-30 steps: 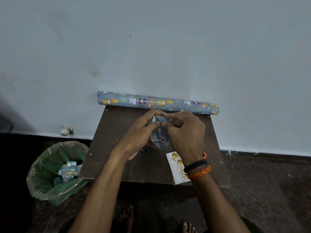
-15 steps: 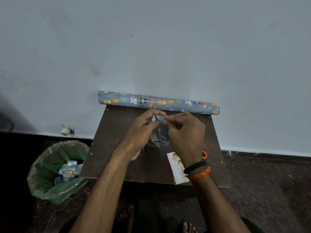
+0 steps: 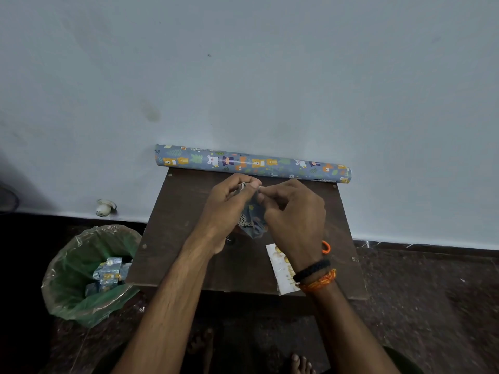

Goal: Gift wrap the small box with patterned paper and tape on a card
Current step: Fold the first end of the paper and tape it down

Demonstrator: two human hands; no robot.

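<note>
Far left on the floor: bin (image 3: 89, 276) with green liner, crumpled scraps of patterned paper (image 3: 108, 273) inside. Small white object (image 3: 104, 207) at the wall base behind it, can't tell what it is.

Dark brown worktop (image 3: 183, 238) butts against the pale wall. Roll of patterned paper (image 3: 251, 163) (blue, bears and leaves) lies along the worktop's far edge, touching the wall, both ends overhanging.

Left hand (image 3: 229, 209): fingers curled, thumb and fingertips pinching the top edge of the wrapped box (image 3: 253, 220). Box is held between both hands above the middle of the worktop, covered in the same blue paper; a spotted patch shows at its lower left. Can't tell whether it touches the worktop. Most of it is hidden by the hands.

Right hand (image 3: 294, 220): fingers curled, thumb and forefinger pinching the paper at the same top corner, fingertips meeting the left hand's. So both hands together, clamped on the box's paper fold.

Card (image 3: 278, 268), white with gold dots, lies flat on the worktop under the right wrist, near the front edge, partly covered by the forearm. Black and orange bands (image 3: 316, 276) on the right wrist. Orange loop (image 3: 326, 247) visible just right of the hand, rest hidden.

Bare toes (image 3: 299, 364) at bottom edge, on the dark floor.
</note>
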